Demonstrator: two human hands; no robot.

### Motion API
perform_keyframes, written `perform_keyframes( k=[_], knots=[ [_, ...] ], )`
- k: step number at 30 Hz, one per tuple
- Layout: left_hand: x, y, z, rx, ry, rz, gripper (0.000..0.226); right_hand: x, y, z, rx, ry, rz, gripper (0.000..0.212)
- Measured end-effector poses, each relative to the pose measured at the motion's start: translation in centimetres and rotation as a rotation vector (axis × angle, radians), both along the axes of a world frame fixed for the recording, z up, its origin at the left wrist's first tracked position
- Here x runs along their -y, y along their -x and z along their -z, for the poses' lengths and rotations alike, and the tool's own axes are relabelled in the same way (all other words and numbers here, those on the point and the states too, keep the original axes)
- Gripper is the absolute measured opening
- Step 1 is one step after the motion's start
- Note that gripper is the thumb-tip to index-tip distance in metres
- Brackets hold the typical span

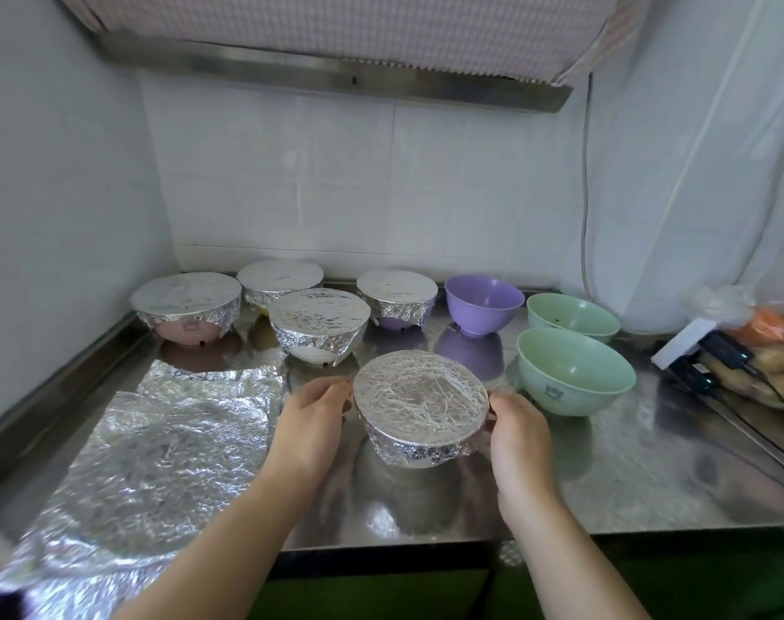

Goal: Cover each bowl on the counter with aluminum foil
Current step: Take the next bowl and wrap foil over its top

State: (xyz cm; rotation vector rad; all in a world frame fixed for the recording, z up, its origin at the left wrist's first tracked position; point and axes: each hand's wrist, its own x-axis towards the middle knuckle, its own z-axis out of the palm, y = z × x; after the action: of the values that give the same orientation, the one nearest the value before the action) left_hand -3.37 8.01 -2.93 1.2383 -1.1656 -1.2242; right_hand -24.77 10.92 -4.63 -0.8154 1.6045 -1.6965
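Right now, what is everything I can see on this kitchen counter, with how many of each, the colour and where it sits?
Foil-covered bowls: five, silver tops; four at the back left, one at the front centre between the hands.
Uncovered purple plastic bowl: one, back centre, right of the covered ones.
Uncovered pale green bowls: two, right side, one behind the other.
Loose aluminium foil sheets: silver, overlapping so the count is unclear, front left.
Stainless steel counter: one, grey, under everything.
Clear bag of orange and tan food: one, far right edge.
Dark cabled devices: black, beside the bag; number unclear.
Left hand: holds the front bowl's left side.
Right hand: holds its right side.
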Motion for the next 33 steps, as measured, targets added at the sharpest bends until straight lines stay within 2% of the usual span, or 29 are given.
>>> perform_keyframes(
  k=[2, 7, 10, 13, 17, 19, 23, 26, 28, 31, 33],
  knots=[
    [-1.0, -0.1, -0.2, 0.040, 0.012, 0.027, 0.022, -0.5, -0.2, 0.1, -0.036, -0.018, 0.012, 0.033],
    [-2.6, 0.6, 0.7, 0.021, 0.005, 0.081, 0.021, -1.6, -1.1, 0.0, 0.000, -0.023, 0.045, 0.029],
    [-2.7, 0.7, 1.1, -0.050, -0.022, 0.079, 0.021, -2.1, -1.4, -0.2, 0.064, -0.026, 0.039, 0.022],
    [-2.4, 1.1, 1.7, -0.118, -0.032, 0.102, 0.026, -2.0, -1.0, -0.1, 0.048, -0.031, 0.021, 0.022],
    [-1.0, 1.9, 2.2, -0.184, -0.050, 0.122, 0.021, -1.0, -0.7, -0.3, 0.044, -0.027, -0.002, 0.018],
    [0.0, 2.5, 2.6, -0.208, -0.054, 0.102, 0.025, -0.1, -0.5, -0.7, 0.043, -0.027, -0.012, 0.019],
    [2.1, 4.1, 3.0, -0.177, -0.060, 0.047, 0.057, 2.3, -0.2, -1.1, 0.022, -0.026, -0.010, 0.023],
    [3.9, 5.3, 3.5, -0.150, -0.025, -0.002, 0.070, 4.5, 0.4, -1.0, 0.035, -0.025, 0.000, 0.021],
    [5.4, 6.2, 3.7, -0.178, -0.024, -0.023, 0.071, 6.2, 0.8, -0.9, 0.066, -0.025, 0.004, 0.020],
    [7.4, 7.2, 4.0, -0.207, -0.039, -0.029, 0.056, 8.6, 1.6, -0.5, 0.108, -0.018, 0.008, 0.019],
    [8.4, 7.8, 4.1, -0.221, -0.053, -0.024, 0.057, 9.9, 2.1, -0.2, 0.115, -0.015, 0.013, 0.020]
  ],
)
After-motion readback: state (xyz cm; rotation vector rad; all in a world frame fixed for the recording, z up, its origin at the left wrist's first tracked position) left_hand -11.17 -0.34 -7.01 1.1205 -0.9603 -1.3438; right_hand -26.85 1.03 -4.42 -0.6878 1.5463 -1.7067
